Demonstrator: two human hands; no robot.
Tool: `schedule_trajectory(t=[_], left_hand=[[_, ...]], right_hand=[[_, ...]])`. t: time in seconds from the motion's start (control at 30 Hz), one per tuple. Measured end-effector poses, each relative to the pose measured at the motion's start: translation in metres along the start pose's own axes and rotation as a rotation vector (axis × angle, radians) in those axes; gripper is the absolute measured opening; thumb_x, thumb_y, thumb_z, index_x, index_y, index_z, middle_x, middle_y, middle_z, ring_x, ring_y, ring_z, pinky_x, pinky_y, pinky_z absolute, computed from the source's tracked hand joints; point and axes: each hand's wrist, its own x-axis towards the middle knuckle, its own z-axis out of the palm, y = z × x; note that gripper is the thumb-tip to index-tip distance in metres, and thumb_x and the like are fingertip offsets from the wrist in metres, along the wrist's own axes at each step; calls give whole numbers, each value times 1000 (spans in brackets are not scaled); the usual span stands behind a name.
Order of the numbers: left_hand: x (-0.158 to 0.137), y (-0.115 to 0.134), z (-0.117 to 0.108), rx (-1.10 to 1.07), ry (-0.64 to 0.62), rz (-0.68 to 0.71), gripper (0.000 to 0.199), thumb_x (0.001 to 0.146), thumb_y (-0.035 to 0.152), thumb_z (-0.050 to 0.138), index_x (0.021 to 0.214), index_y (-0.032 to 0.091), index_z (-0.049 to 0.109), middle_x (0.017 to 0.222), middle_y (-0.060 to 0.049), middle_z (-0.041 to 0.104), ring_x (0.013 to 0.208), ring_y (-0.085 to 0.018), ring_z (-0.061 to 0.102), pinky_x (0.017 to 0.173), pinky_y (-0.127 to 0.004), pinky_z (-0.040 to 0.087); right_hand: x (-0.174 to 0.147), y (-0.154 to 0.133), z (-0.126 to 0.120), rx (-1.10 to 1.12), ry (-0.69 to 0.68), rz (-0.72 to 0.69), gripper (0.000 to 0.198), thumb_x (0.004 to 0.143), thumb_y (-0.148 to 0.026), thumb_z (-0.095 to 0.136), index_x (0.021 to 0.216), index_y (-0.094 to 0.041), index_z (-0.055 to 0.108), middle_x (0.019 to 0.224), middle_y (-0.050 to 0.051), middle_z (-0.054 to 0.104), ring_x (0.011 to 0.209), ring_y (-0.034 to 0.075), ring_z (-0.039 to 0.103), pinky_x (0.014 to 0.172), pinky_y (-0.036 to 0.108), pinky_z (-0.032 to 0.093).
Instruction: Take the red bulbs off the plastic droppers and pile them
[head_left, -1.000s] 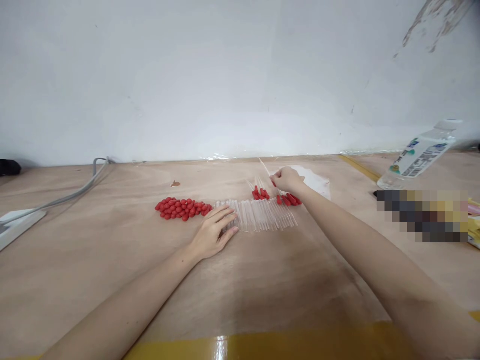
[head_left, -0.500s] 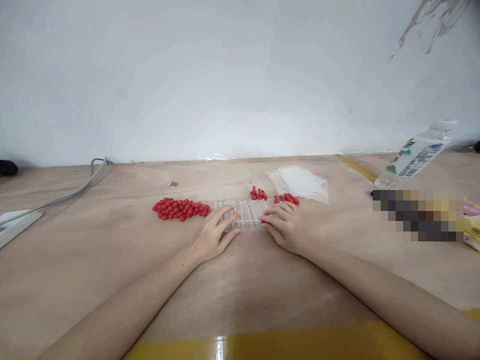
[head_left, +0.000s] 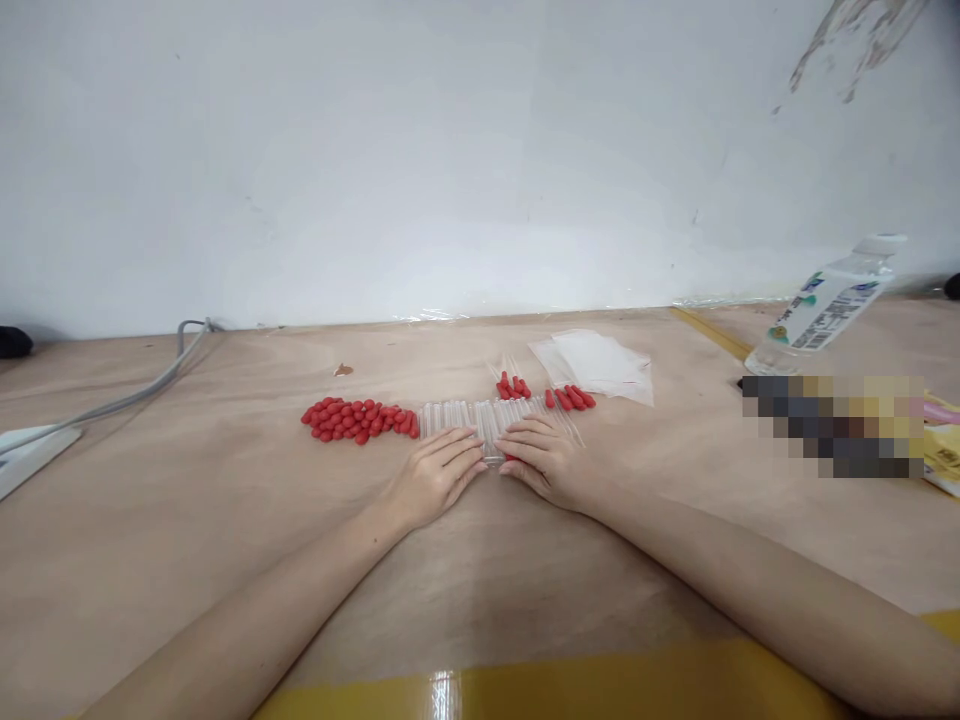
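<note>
A row of clear tubes (head_left: 454, 414) lies side by side on the table, partly covered by both hands. My left hand (head_left: 441, 474) rests over the left part of the row, fingers stretched out and thumb along the near edge. Across from it, my right hand (head_left: 546, 462) covers the right part. Between its thumb and fingers shows a bit of a red rubber bulb (head_left: 511, 458), mostly hidden. A pile of red rubber bulbs (head_left: 358, 420) touches the left end of the row. Several thin clear droppers with red bulbs (head_left: 514, 387) lie just behind it.
More red bulbs (head_left: 571, 398) lie beside clear plastic bags (head_left: 600, 362) at the back. To the right are a tilted plastic bottle (head_left: 829, 308) and a blurred-out item (head_left: 832, 425). A grey cable (head_left: 142, 388) runs at the left. Yellow tape (head_left: 525, 692) crosses the front edge.
Both hands have moved closer together over the tubes. The left fingers have flattened down, and the right hand has slid left with the red bulb at its fingertips.
</note>
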Motion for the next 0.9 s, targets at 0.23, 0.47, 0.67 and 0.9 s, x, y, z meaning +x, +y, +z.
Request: schedule_trajectory(t=[0.23,0.47,0.67,0.9], left_hand=[[-2,0,0,-51,-81,-22,13,83,17,51,91,16,61,89,-4,69,98,-18,61,92,-37,47],[-4,0,-2,-167,-125,-63,15,85,16,45,88,16,60,85,-4,68,96,-16,61,101,-41,39],[-4,2,-3,-203,-127,-58,16,85,16,45,90,16,60,86,-5,68,97,-17,61,101,-42,39],[-4,1,-4,-189,-85,-22,13,83,13,48,86,14,61,83,-6,68,92,-16,63,97,-40,44]], right_hand=[[-1,-1,-1,26,36,-81,15,86,-22,50,97,-18,59,87,6,67,85,16,61,85,35,50],[-5,1,-1,20,21,-106,18,85,-20,49,101,-19,58,87,4,67,87,15,60,88,35,50],[-6,0,-5,-22,42,-137,19,84,-18,51,101,-19,59,89,4,68,87,16,62,89,35,51],[-7,2,-11,-140,105,-273,20,81,-15,56,101,-13,60,83,6,69,84,17,63,86,33,53]])
